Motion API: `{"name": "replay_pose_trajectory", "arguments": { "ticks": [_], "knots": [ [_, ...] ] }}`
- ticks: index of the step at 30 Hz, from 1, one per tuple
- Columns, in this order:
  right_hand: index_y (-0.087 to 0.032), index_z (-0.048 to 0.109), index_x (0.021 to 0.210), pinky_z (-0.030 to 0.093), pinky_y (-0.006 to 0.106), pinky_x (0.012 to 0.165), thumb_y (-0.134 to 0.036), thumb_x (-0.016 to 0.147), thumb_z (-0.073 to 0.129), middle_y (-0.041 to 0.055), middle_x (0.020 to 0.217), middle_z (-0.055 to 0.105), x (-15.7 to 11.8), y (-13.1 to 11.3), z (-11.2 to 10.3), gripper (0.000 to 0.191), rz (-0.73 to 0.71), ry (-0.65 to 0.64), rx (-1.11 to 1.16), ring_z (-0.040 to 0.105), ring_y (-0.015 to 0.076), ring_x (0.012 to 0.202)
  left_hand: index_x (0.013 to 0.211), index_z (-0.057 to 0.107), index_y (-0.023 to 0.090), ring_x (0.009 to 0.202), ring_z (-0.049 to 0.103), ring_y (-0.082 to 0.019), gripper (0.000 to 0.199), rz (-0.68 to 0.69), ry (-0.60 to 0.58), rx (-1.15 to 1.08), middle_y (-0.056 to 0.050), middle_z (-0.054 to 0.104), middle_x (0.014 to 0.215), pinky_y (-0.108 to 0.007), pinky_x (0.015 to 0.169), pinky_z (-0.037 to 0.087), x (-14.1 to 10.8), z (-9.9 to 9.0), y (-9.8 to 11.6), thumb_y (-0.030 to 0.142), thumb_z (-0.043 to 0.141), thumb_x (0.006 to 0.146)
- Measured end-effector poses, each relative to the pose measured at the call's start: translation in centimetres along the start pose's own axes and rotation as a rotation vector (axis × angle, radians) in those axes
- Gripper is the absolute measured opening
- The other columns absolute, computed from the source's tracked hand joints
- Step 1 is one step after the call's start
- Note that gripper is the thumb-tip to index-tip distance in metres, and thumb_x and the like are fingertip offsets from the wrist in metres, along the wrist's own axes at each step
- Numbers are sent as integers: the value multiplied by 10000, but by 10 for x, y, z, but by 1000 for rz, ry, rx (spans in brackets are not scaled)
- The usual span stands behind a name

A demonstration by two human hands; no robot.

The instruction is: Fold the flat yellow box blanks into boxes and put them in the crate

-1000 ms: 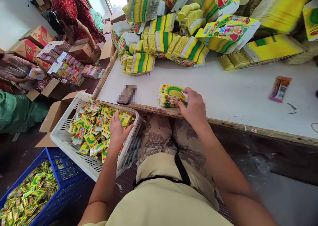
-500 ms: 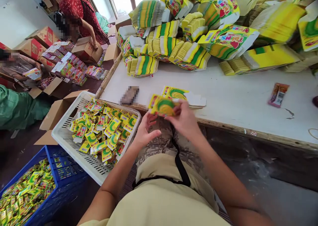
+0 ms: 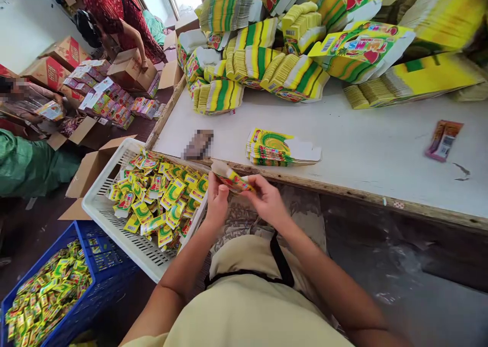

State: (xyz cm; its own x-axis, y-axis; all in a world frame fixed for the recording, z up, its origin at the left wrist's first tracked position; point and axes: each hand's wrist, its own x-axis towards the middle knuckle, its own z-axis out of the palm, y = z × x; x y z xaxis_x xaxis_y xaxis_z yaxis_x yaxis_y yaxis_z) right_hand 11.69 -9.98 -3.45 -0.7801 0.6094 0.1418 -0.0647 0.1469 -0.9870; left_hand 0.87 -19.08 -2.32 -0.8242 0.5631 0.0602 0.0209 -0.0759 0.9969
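A small yellow carton hangs between my two hands in front of the table edge, tilted, its pale flap at the upper left. My left hand grips its left end, thumb up. The fingers of my right hand pinch the right end. Just beyond, a short stack of flat yellow cartons lies on the white table. A white basket full of small yellow cartons stands to the left of my hands.
Bundles of flat yellow cartons are piled along the table's back. A dark blurred object and an orange-purple packet lie on the table. A blue crate of small packs is at lower left. Two people handle boxes at upper left.
The carton has moved down and left from over the stack and turned edge-on. My left hand, open before, has closed on it. The view has shifted slightly.
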Motion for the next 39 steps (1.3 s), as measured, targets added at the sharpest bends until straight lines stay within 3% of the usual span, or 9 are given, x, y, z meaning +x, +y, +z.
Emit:
{"name": "replay_pose_trajectory", "arguments": {
  "ticks": [5,10,12,15,19,24,27,34,39],
  "knots": [
    [-210,722,940,477,294,663,-234,868,630,24,806,674,2,7,-18,120,-153,33,-149,607,178,726,923,702,177,839,656,-199,355,40,-68,139,-44,724,885,-322,823,514,3,-22,6,518,649,839],
    [-258,753,1006,476,385,776,-148,917,528,62,831,683,-1,3,-24,266,-369,16,-608,582,225,826,1409,420,206,1311,478,-307,814,267,-309,431,-153,496,1424,-457,1106,367,11,-42,35,627,676,762],
    [-292,749,995,445,447,930,-110,909,525,42,844,693,-4,-1,-22,301,-465,-59,-661,588,221,880,1393,427,195,1271,501,-331,904,246,-478,660,-159,532,1364,-485,1082,383,10,-43,39,579,789,659],
    [-324,680,1138,314,522,1117,-172,899,580,39,1062,691,-10,-5,-15,301,-508,8,-564,572,245,1112,1213,549,190,1031,606,-272,618,161,-656,832,-93,628,1094,-421,910,494,4,-36,35,435,793,701],
    [-239,407,1441,331,556,1127,-401,837,672,140,1465,456,-11,1,-5,679,-203,338,-222,415,327,1354,1145,511,177,971,592,-236,574,205,-538,849,-75,576,1072,-358,823,511,-7,-22,24,350,793,676],
    [-265,516,1344,463,467,1067,-548,830,644,79,1375,592,-7,13,7,601,318,-48,476,569,280,1247,1216,418,201,949,638,-243,621,274,-486,868,-73,616,1092,-367,800,521,-14,-12,14,265,739,688],
    [-281,546,1321,464,455,1076,-575,795,685,58,1357,617,-5,16,8,618,420,-143,588,571,277,1255,1263,378,223,1063,619,-253,639,397,-534,837,-89,595,1193,-381,870,515,-13,-11,10,241,716,721],
    [-236,321,1517,385,477,1137,-543,898,558,136,1533,419,-11,14,3,730,-12,-136,163,448,289,1378,1148,388,241,854,619,-198,522,254,-549,787,-29,560,1024,-335,742,516,-9,-12,1,224,670,710],
    [-279,606,1296,449,435,1094,-95,907,441,85,1433,548,-13,14,-3,462,-270,-119,-207,533,215,1307,1224,312,204,975,589,-236,678,271,-435,724,-107,487,1149,-376,823,507,-12,-13,-8,185,683,657]
  ]
}}
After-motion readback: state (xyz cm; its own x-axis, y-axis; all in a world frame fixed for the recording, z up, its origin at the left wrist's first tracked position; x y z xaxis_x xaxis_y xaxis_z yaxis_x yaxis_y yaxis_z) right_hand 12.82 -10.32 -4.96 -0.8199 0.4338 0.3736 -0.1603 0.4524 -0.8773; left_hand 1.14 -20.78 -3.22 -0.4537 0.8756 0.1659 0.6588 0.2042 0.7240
